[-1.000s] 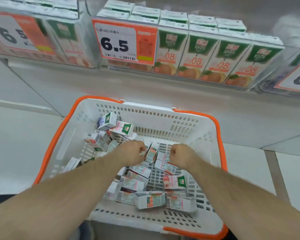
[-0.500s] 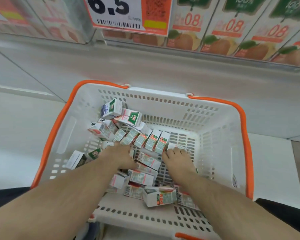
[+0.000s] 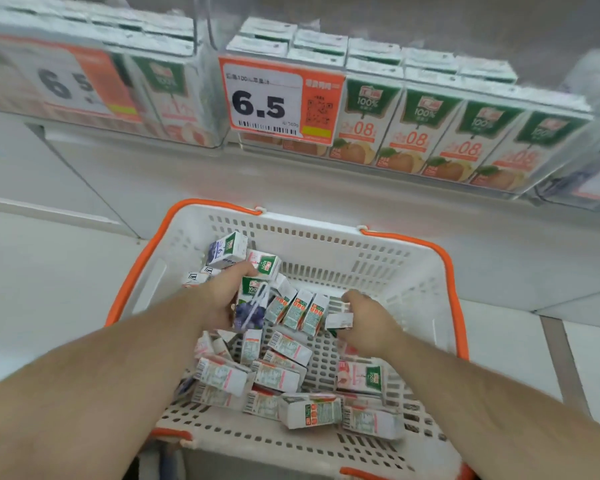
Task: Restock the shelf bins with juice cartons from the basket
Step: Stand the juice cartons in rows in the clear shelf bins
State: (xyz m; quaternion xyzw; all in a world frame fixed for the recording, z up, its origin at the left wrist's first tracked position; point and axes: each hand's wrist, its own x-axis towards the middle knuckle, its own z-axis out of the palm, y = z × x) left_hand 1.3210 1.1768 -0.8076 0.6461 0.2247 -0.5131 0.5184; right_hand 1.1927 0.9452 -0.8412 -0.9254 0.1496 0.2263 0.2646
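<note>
Both hands are down in the white basket (image 3: pixel 406 271). The left hand (image 3: pixel 222 299) curls round a blueberry juice carton (image 3: pixel 252 304), held upright above the heap. The right hand (image 3: pixel 369 320) pinches a small white carton (image 3: pixel 339 321). Loose juice cartons (image 3: pixel 278 375) litter the basket floor; the shelf bin (image 3: pixel 430 133) above stands full.

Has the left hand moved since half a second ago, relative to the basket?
Yes. The left hand has risen off the pile toward the far wall of the white plastic basket with orange rim, now gripping a blueberry-print juice carton.
</note>
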